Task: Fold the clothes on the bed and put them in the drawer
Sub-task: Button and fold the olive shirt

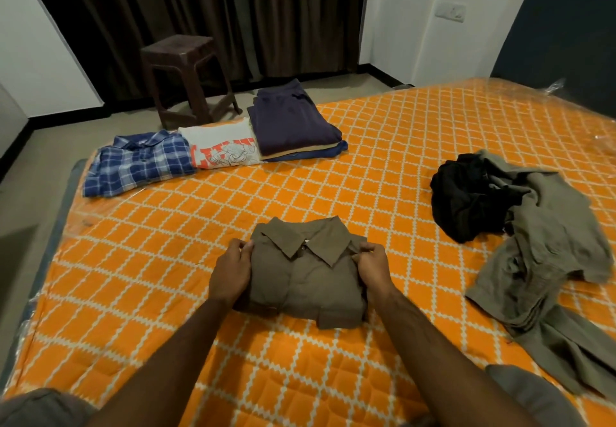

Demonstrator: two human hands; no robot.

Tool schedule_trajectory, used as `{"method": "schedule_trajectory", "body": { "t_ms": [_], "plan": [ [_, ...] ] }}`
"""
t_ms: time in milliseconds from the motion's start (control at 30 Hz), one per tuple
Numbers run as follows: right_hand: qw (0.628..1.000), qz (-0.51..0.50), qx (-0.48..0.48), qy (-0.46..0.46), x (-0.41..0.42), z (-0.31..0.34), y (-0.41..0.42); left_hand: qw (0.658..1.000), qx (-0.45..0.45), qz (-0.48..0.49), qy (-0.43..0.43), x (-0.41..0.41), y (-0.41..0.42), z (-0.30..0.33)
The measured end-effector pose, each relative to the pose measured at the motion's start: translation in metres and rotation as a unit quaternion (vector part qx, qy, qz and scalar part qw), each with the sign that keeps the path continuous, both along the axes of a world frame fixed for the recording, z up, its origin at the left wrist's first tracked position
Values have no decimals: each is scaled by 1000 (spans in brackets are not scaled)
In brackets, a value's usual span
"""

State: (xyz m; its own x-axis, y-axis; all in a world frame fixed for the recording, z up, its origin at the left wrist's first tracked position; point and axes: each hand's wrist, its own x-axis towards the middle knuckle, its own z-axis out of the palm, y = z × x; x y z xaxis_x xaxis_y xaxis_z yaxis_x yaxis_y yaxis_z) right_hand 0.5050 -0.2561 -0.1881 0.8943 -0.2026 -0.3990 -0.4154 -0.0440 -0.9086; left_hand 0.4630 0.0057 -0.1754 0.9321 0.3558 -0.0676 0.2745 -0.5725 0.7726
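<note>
Now both hands (left hand, right hand) grip the brown shirt.

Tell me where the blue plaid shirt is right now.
In the head view, the blue plaid shirt lies folded at the bed's far left corner, directly left of the white printed T-shirt.

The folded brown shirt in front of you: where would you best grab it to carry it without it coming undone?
Probably by its two side edges, coming in from left and right. The brown shirt lies flat, collar up, and the left hand and right hand already pinch those edges just below the collar; lower down would support the layers better.
</note>
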Motion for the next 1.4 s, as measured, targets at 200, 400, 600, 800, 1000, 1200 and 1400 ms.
{"method": "schedule_trajectory", "body": {
  "t_ms": [200, 400, 600, 800, 1000, 1200, 1400],
  "plan": [
    [857, 83, -431, -271, -25, 34, 28, 949, 209, -88, -220, 9, -31, 33],
    [771, 287, -551, -141, -37, -39, 46, 896, 341, -285, -14, -4, -45, -46],
    [864, 262, -408, -131, -26, -21, 29, 905, 339, -254, -32, -6, -39, -28],
    [964, 54, -250, 77, -22, -8, -5, 991, 15, -9, 136, 0, 13, -3],
    [989, 143, 1, 45, -11, 12, 8, 950, -233, -87, 187, 11, 19, 10],
    [979, 197, -3, -43, 3, 41, 34, 956, -257, -91, 112, 15, 46, 41],
    [963, 238, 27, -124, 109, 108, 160, 965, -261, -10, -20, 73, 164, 113]
  ]
}}
